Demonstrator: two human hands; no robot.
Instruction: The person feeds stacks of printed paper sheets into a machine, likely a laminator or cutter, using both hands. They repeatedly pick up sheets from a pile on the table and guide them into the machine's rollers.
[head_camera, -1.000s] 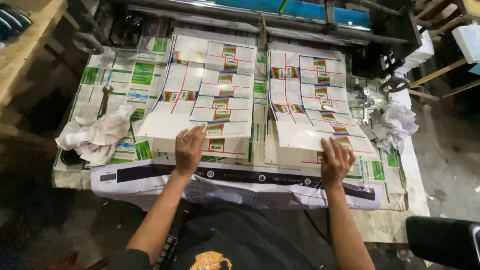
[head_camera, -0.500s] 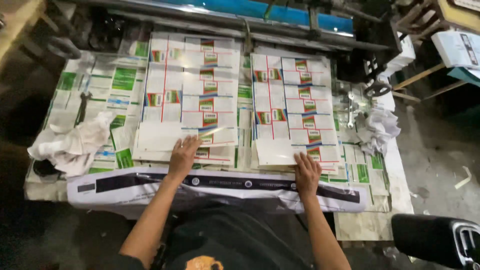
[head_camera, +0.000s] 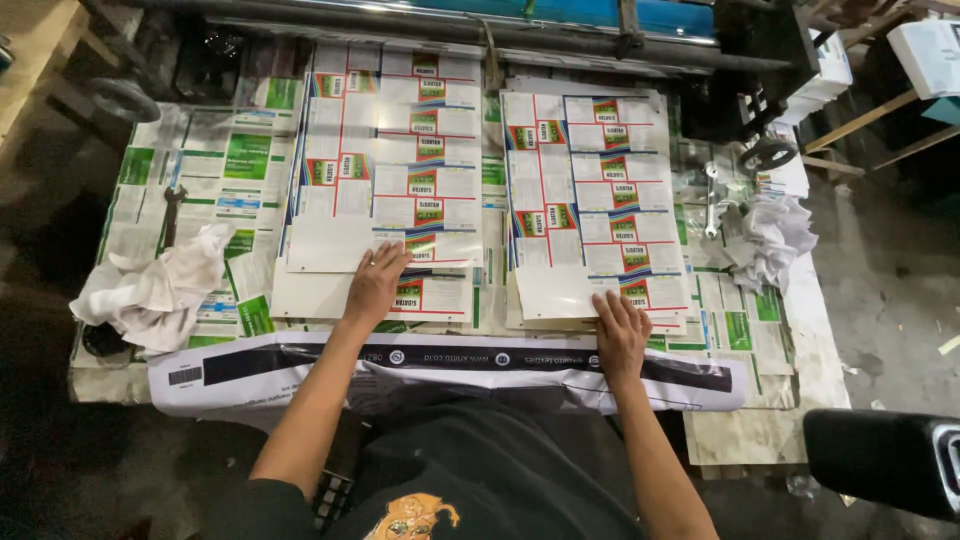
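Two stacks of printed white sheets with red, green and blue label patterns lie side by side on a work table. My left hand (head_camera: 375, 285) rests flat, fingers spread, on the near edge of the left stack (head_camera: 385, 165). My right hand (head_camera: 620, 330) presses flat on the near corner of the right stack (head_camera: 590, 195). Neither hand grips a sheet. A long white and black printed strip (head_camera: 300, 365) lies across the table's front edge just below both hands.
A crumpled white rag (head_camera: 150, 290) lies at the left and another (head_camera: 770, 235) at the right, beside metal wrenches (head_camera: 712, 200). Green printed sheets (head_camera: 215, 175) cover the table. A machine roller (head_camera: 560, 20) runs along the back. A dark object (head_camera: 885, 460) sits at lower right.
Both hands have stayed flat on the stacks' near edges; the right hand has slid slightly toward the near corner. The camera view has shifted a little.
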